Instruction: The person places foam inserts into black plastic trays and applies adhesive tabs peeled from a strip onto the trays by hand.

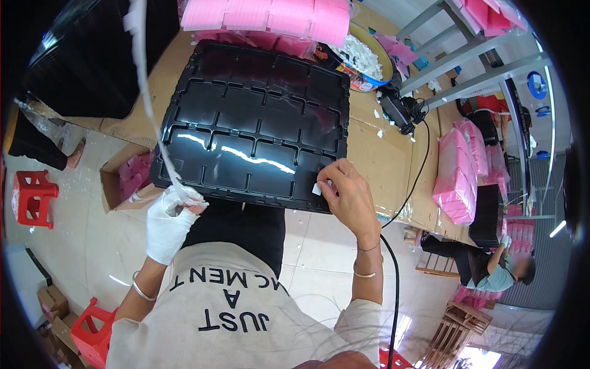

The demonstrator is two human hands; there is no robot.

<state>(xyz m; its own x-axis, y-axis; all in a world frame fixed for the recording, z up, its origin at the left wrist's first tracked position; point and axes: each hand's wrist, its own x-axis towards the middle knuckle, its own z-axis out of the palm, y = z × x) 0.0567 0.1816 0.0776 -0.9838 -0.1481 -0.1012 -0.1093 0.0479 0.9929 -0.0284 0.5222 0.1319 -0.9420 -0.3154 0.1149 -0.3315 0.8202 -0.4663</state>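
Evidently the black tray (246, 107) lies flat on the table (384, 160), probably placed to put its near edge within easy reach. At its four o'clock corner, the bare right hand (351, 195) pinches a small white piece (316, 189); around seven, the white-gloved left hand (169, 224) grips a long white strip (149, 104), perhaps to hold it off the panel. Pink sheets (264, 15) sit at twelve, a basin (385, 55) of white scraps (359, 58) at two. Dark lettering (233, 320) marks the shirt (178, 338); the tray shows none I can read.
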